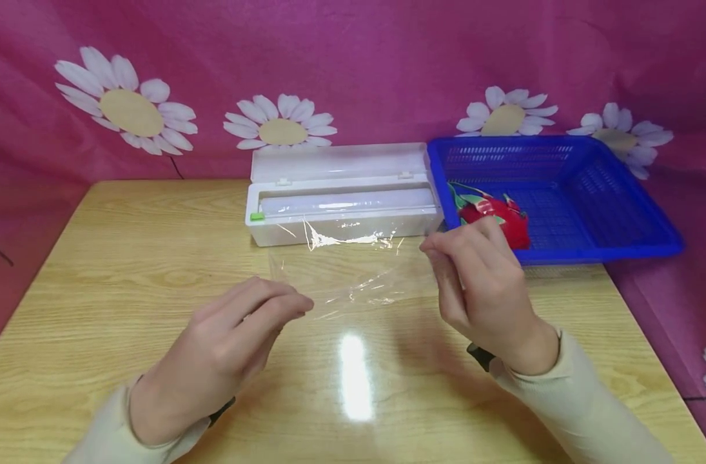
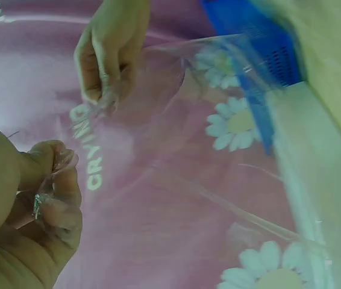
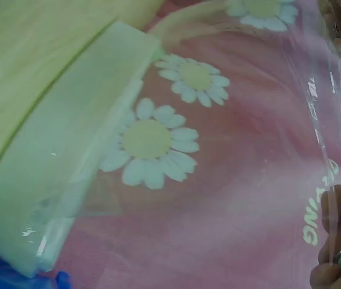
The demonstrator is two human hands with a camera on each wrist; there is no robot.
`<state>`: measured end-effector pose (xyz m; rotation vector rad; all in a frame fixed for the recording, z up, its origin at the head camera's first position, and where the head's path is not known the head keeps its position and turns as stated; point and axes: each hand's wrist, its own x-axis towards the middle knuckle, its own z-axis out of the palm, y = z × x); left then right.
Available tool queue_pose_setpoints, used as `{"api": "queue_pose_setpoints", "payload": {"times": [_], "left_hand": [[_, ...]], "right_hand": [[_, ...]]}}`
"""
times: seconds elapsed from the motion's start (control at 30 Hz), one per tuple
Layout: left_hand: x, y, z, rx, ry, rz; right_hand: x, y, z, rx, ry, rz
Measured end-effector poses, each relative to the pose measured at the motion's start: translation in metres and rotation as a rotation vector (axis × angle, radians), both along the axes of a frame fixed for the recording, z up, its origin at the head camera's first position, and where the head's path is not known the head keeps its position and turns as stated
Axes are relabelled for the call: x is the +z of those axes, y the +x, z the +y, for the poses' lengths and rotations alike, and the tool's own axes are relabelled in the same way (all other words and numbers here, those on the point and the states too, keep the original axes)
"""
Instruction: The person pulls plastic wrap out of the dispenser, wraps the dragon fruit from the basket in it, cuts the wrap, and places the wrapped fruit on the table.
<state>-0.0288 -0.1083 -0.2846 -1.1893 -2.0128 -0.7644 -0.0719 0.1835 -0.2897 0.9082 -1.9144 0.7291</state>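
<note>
A sheet of clear plastic wrap [image 1: 358, 290] stretches toward me from a white roll [image 1: 341, 201] inside an open white dispenser box [image 1: 341, 231]. My left hand [image 1: 236, 341] pinches the near left corner of the film above the table. In the left wrist view, crumpled film [image 2: 53, 208] shows between the left thumb and fingers. With thumb and fingertips, my right hand [image 1: 483, 290] pinches the film's right corner, in front of the basket. The left wrist view also shows that right hand [image 2: 113, 57] holding the film's edge. A green slider [image 1: 256, 216] sits at the box's left end.
A blue plastic basket [image 1: 585, 219] stands right of the box, touching or nearly touching it. Inside lies a red dragon fruit [image 1: 512, 229] with green tips, partly hidden by the right hand. Behind the wooden table [image 1: 144, 258] hangs a pink daisy-patterned cloth [image 1: 376, 71].
</note>
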Motion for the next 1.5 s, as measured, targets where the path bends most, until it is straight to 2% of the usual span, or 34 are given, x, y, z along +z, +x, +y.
{"api": "queue_pose_setpoints", "payload": {"times": [0.17, 0.3, 0.57, 0.73, 1.03, 1.23, 1.4, 1.5], "left_hand": [[-0.016, 0.004, -0.004, -0.014, -0.104, -0.04], [-0.026, 0.008, -0.006, -0.022, -0.174, -0.079], [-0.036, 0.014, -0.008, -0.066, -0.236, -0.137], [-0.043, 0.017, -0.008, -0.082, -0.262, -0.143], [-0.061, 0.024, -0.007, -0.085, -0.353, -0.162], [-0.071, 0.028, -0.009, -0.118, -0.378, -0.176], [-0.077, 0.032, -0.009, -0.146, -0.429, -0.208], [-0.081, 0.034, -0.008, -0.15, -0.462, -0.203]], "right_hand": [[-0.01, 0.004, 0.007, -0.002, 0.141, -0.037], [-0.018, 0.006, 0.011, 0.005, 0.209, -0.056], [-0.035, 0.012, 0.018, 0.036, 0.308, -0.108], [-0.047, 0.018, 0.026, 0.052, 0.456, -0.197], [-0.063, 0.029, 0.036, 0.085, 0.731, -0.305], [-0.069, 0.037, 0.041, 0.143, 0.782, -0.356], [-0.072, 0.043, 0.043, 0.196, 0.802, -0.375], [-0.074, 0.046, 0.045, 0.209, 0.816, -0.4]]}}
